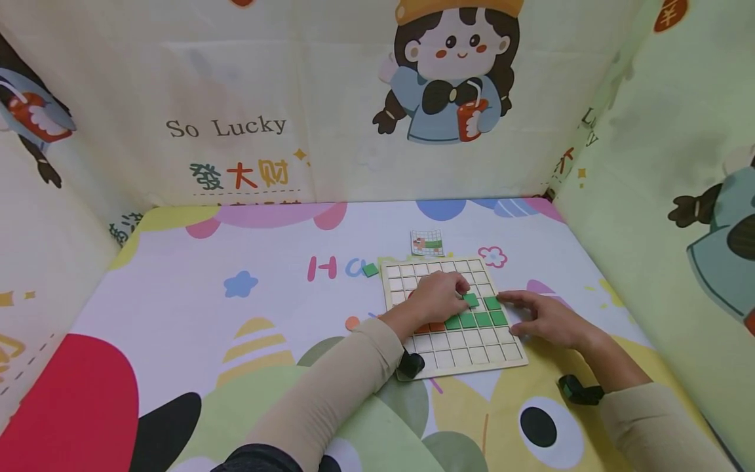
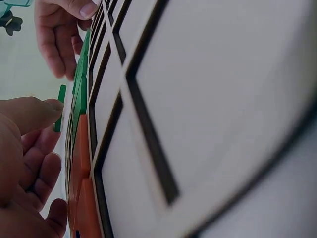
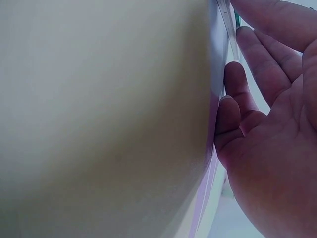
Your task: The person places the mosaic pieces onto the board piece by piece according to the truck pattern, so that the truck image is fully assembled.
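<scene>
A pale gridded board (image 1: pixel 460 358) lies on the table with coloured square tiles in some of its cells. My left hand (image 1: pixel 439 298) reaches over it and pinches a green tile (image 2: pixel 60 109) between thumb and finger, held just above the grid. Below that run a row of green tiles (image 1: pixel 482 320) and some orange tiles (image 2: pixel 85 148); another green tile (image 1: pixel 492 303) sits near the right side. My right hand (image 1: pixel 548 319) rests at the board's right edge, fingers extended and touching it. The left hand and forearm hide part of the board's left side.
Left of the board's far corner lies a loose green tile (image 1: pixel 369 269). A small picture card (image 1: pixel 427 243) with a gridded pattern is behind the board. The tablecloth (image 1: pixel 177 288) is printed with cartoon shapes, and printed cloth walls (image 1: pixel 342 98) enclose the back and sides.
</scene>
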{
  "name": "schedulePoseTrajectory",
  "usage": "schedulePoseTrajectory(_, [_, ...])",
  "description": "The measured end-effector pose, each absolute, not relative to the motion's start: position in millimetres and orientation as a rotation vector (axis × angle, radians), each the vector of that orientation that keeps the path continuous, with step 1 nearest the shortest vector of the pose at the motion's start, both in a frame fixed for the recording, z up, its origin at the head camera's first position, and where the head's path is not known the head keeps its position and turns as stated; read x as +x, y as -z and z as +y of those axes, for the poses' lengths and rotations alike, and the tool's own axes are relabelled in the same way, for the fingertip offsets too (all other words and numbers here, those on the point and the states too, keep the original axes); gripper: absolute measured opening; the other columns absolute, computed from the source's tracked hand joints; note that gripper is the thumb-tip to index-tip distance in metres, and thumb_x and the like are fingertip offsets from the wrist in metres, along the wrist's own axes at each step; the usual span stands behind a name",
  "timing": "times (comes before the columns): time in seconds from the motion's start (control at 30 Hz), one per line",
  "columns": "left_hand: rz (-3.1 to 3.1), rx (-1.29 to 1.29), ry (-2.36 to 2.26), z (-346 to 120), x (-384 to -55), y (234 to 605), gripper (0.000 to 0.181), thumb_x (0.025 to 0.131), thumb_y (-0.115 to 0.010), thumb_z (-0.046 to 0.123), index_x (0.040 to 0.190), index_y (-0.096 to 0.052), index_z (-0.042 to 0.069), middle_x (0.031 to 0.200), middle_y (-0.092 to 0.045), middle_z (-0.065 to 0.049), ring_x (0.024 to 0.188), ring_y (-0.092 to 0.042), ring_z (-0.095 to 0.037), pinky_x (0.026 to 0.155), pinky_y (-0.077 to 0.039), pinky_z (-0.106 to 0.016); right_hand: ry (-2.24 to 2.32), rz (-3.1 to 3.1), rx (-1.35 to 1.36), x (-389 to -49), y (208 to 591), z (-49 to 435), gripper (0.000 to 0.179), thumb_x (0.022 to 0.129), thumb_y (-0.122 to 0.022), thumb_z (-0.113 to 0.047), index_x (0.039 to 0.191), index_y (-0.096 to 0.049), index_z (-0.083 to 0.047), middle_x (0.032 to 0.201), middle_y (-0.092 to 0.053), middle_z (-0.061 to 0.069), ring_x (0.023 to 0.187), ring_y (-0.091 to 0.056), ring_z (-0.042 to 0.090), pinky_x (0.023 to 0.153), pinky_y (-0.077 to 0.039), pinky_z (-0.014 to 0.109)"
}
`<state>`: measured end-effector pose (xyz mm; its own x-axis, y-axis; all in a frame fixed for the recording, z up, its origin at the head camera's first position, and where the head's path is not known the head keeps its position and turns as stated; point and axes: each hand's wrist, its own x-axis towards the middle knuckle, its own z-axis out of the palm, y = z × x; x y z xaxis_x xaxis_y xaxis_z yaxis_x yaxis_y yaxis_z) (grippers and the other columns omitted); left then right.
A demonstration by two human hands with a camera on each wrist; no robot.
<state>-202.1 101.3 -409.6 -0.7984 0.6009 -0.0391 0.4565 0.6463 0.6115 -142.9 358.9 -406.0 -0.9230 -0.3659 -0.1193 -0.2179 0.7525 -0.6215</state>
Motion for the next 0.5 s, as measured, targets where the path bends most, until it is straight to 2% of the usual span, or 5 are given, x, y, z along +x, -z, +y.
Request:
schedulePoseTrajectory(0.13, [2.648, 0.853, -0.831, 106, -201, 409, 0.022, 0.094, -0.07, 0.028, 0.114, -0.069, 0.02, 0.104, -0.067, 0.014, 0.101, -0.059, -0.004, 0.09, -0.042, -0.029, 0.922, 2.718, -0.465, -143, 406, 359, 0.064, 0.084, -0.081, -0.023, 0.14, -0.056, -0.004, 0.141, -0.055, 0.017, 0.128, -0.048, 0.041, 0.098, -0.041, 0.052])
schedulePoseTrajectory(0.5, [2.693, 0.811, -0.789, 116, -197, 413, 0.022, 0.092, -0.072, 0.03, 0.112, -0.069, 0.023, 0.096, -0.064, 0.018, 0.096, -0.057, -0.003, 0.088, -0.04, -0.032, 0.931, 2.72, -0.469, -143, 408, 360, 0.063, 0.084, -0.08, -0.022, 0.139, -0.056, -0.002, 0.141, -0.056, 0.017, 0.128, -0.049, 0.04, 0.099, -0.041, 0.049])
